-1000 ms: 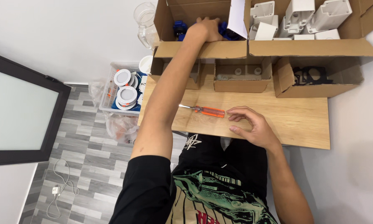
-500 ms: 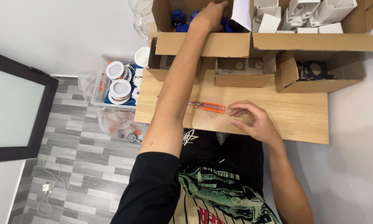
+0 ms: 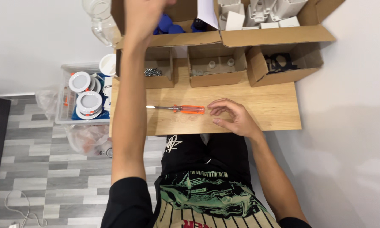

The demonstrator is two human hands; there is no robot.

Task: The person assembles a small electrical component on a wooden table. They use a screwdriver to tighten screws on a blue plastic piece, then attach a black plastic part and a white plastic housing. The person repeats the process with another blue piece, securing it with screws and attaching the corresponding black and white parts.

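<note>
Orange-handled screwdriver [image 3: 182, 109] lies on the tabletop [image 3: 274, 105], right hand [image 3: 232, 117] loosely curled beside it; left hand [image 3: 145, 12] reaches into a cardboard box [image 3: 173, 39], grip unclear.

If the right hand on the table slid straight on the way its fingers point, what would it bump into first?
Most likely the orange handle of the screwdriver: the right hand points left along the wooden table, fingertips just short of it.

Boxes [image 3: 211, 71] at back; front tabletop [image 3: 266, 105] free

Left of the worktop [image 3: 278, 105], a clear plastic bin [image 3: 67, 90] holds round white light fittings [image 3: 88, 103]; a glass jar [image 3: 98, 19] stands behind it.
</note>
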